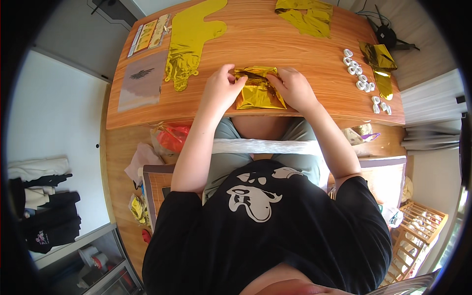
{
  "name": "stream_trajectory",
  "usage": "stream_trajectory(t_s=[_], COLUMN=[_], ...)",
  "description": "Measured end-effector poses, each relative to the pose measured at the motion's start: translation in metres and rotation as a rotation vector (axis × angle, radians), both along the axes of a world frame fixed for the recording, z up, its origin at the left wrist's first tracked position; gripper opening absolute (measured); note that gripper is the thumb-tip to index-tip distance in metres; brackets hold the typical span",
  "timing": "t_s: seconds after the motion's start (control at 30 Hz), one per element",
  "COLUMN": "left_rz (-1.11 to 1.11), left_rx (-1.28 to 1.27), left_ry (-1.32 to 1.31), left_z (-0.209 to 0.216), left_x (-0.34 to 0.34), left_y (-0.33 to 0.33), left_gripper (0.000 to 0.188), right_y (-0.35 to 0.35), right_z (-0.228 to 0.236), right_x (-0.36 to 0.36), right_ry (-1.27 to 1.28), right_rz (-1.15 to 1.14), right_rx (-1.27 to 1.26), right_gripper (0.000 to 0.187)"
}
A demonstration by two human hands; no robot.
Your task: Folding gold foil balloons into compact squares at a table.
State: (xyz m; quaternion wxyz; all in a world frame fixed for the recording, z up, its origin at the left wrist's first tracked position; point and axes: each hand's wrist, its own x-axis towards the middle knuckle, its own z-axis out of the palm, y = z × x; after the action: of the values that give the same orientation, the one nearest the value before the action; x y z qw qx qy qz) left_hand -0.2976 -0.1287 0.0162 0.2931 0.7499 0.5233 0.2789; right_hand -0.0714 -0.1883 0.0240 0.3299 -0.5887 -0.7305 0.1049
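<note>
A folded piece of shiny gold foil (258, 98), which looks like a flat foil balloon, lies at the table's near edge in front of me. My left hand (223, 90) pinches its upper left part, with the thumb and fingers close together. On the upper right side my right hand (296, 89) grips the foil, its thumb laid over the crumpled upper layer. The fingertips behind the foil are partly hidden. Between the hands the upper layer is creased, while the lower part lies flatter.
A flat gold foil balloon (189, 46) spreads at the left of the wooden table (255, 39), beside a clear plastic bag (141, 83) and a printed packet (148, 35). More gold foil (307, 17) lies far back. Several white ribbon rolls (361, 78) sit right, near another foil piece (383, 81).
</note>
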Motion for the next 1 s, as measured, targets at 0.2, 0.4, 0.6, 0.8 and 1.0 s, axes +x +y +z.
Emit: stream_trajectory(t_s=[0.2, 0.4, 0.6, 0.8, 1.0], left_rz=[0.088, 0.133, 0.170, 0.210, 0.195], left_rx=[-0.151, -0.176, -0.064, -0.002, 0.119], left_ry=[-0.067, -0.089, -0.267, -0.369, -0.198], left_z=[0.003, -0.005, 0.002, 0.001, -0.008], left_x=[0.013, 0.014, 0.028, 0.032, 0.036], left_y=[0.020, 0.022, 0.005, -0.002, -0.001], left_gripper=[0.077, 0.079, 0.073, 0.053, 0.042], right_y=[-0.001, -0.001, 0.000, 0.002, 0.003], right_z=[0.000, -0.004, -0.004, -0.007, -0.005], right_x=[0.000, -0.001, 0.002, 0.003, 0.002], right_ry=[-0.028, -0.008, 0.007, 0.054, 0.020], right_rz=[-0.055, -0.056, -0.082, -0.079, -0.080], right_rx=[-0.032, -0.003, -0.052, -0.042, -0.050], right_gripper=[0.034, 0.034, 0.035, 0.034, 0.035])
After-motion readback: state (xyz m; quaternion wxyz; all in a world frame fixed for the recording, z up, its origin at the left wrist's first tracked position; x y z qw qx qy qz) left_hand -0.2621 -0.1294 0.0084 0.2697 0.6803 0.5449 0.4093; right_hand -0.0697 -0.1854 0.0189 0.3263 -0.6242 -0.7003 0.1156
